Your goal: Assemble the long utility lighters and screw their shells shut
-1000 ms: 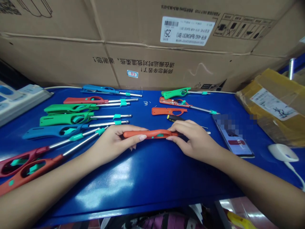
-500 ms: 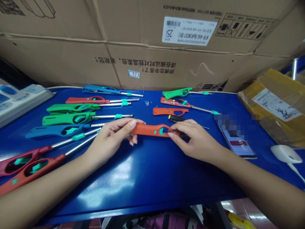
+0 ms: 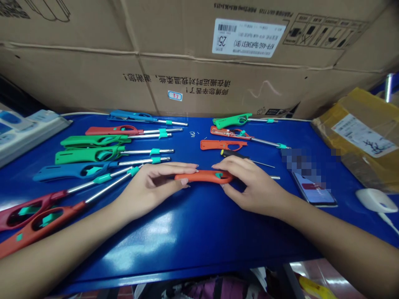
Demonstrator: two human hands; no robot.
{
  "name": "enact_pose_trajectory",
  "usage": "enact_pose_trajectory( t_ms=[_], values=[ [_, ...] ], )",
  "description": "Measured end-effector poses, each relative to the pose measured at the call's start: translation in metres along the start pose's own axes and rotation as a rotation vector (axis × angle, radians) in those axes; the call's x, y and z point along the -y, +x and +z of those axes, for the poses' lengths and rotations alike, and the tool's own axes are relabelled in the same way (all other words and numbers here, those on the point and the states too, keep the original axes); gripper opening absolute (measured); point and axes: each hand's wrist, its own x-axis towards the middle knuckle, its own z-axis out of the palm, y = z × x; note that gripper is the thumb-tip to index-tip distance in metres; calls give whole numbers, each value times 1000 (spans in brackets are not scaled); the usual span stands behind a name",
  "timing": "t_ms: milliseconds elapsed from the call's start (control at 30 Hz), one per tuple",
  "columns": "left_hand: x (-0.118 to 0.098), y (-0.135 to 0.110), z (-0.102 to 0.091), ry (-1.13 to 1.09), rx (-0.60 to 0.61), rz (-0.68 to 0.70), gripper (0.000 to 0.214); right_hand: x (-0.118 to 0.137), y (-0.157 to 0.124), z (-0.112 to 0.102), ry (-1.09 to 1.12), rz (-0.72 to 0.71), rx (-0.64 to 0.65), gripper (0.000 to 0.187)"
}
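Observation:
An orange gas lighter [image 3: 204,176] with a green trigger is held between my two hands over the blue table. My left hand [image 3: 149,187] grips its handle end, thumb in front and fingers behind. My right hand [image 3: 251,178] closes on the other end by the trigger loop and hides part of it; a bit of metal tube shows past the hand. Just behind my right hand lies a black and yellow screwdriver [image 3: 232,154]. Farther back are a loose orange handle shell [image 3: 215,145] and an opened orange lighter [image 3: 229,132] with its inner parts showing.
Several red, green and blue lighters [image 3: 90,155] lie in a row at left. Small screws [image 3: 193,134] lie at the back middle. A green lighter [image 3: 232,121], a phone [image 3: 313,187], a white device [image 3: 375,200] and a taped carton [image 3: 358,137] are at right. A large carton [image 3: 187,62] stands behind.
The orange lighter has been rolled so its narrow edge faces me more, and has shifted slightly. My left hand has moved right along the handle, its fingers now stretched behind it.

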Motion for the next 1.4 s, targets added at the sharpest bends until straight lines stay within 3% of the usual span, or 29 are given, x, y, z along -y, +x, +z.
enact_pose_trajectory(
  t_ms=[200,333,500,633,867,1100,1400],
  values=[
    [4,1,4,16,-11,30,20,1,-1,3,-9,21,87,35],
    [7,-1,7,-90,-2,-38,41,2,1,4,-31,36,135,39],
    [11,-4,13,-118,13,-40,40,-2,3,5,44,34,129,22],
    [11,-6,16,1,7,65,34,-4,3,5,110,-19,57,16],
    [8,-12,13,528,18,497,33,0,1,5,1,-102,1,10],
    [10,-10,11,596,45,547,21,2,0,4,-3,-106,6,11],
    [2,-11,11,556,135,514,25,10,0,5,16,-158,21,14]
  ],
)
